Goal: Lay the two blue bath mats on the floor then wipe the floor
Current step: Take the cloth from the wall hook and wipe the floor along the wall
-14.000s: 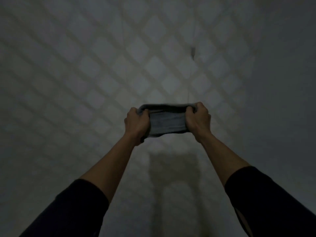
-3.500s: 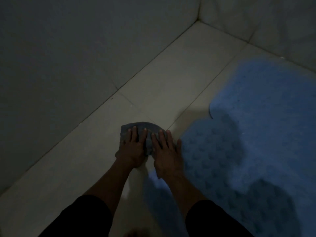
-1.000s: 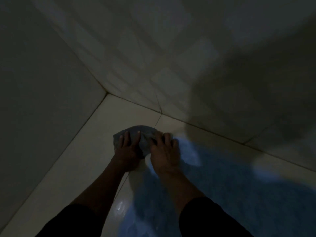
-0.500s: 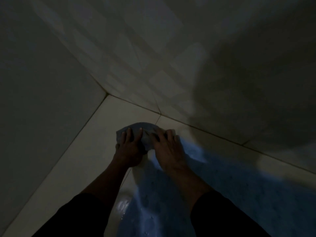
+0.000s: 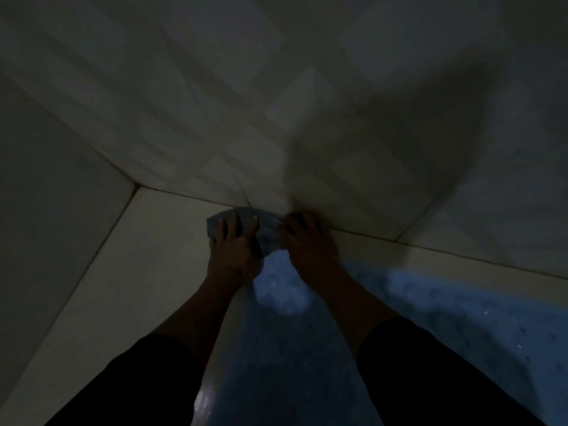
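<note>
A small grey cloth (image 5: 268, 233) lies flat on the pale tiled floor (image 5: 147, 265), right at the foot of the far wall. My left hand (image 5: 235, 250) presses down on its left part with fingers spread. My right hand (image 5: 309, 244) presses on its right edge, fingertips near the wall joint. A blue bath mat (image 5: 399, 333) with a raised bump pattern lies on the floor under my forearms and runs off to the right. Only this one mat shows in the dim light.
Tiled walls meet in a corner (image 5: 135, 187) to the left of the cloth. The far wall (image 5: 276, 118) stands directly ahead, with a dark shadow across it. A wet shine (image 5: 203, 401) shows on the floor beside the mat's near edge.
Both hands have pushed the cloth forward along the floor until it reaches the base of the far wall. The view has moved closer to the wall.
</note>
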A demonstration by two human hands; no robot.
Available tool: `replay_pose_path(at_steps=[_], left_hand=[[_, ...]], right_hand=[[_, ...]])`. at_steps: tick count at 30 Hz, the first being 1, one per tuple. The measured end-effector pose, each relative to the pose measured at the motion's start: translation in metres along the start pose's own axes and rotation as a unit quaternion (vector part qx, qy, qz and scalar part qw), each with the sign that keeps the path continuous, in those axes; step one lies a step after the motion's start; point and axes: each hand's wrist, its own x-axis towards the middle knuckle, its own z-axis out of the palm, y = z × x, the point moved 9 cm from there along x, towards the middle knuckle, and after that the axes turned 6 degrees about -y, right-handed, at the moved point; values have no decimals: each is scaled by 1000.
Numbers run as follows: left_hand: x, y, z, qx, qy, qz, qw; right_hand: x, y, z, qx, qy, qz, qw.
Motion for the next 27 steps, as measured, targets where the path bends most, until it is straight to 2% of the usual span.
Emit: replay_pose_path(at_steps=[3,5,9,13,17,24,27], left_hand=[[1,17,0,9,-1,22,1000],[-6,36,-2,4,-13,41,999],[-15,74,-10,-99,4,63,993],[-19,100,5,-85,-50,72,993],[-18,115,14,-61,-58,86,993],[-17,152,30,-42,-43,78,995],[-27,175,27,-24,-34,57,997]], right_hand=[[-7,13,2,-20,1,6,1000],[-19,24,-3,-31,31,3,999],[-41,46,-12,-17,30,24,999],[-53,65,-12,5,-6,59,998],[-69,78,-5,19,-42,66,997],[-97,111,-4,15,16,64,998],[-109,128,0,15,9,63,998]])
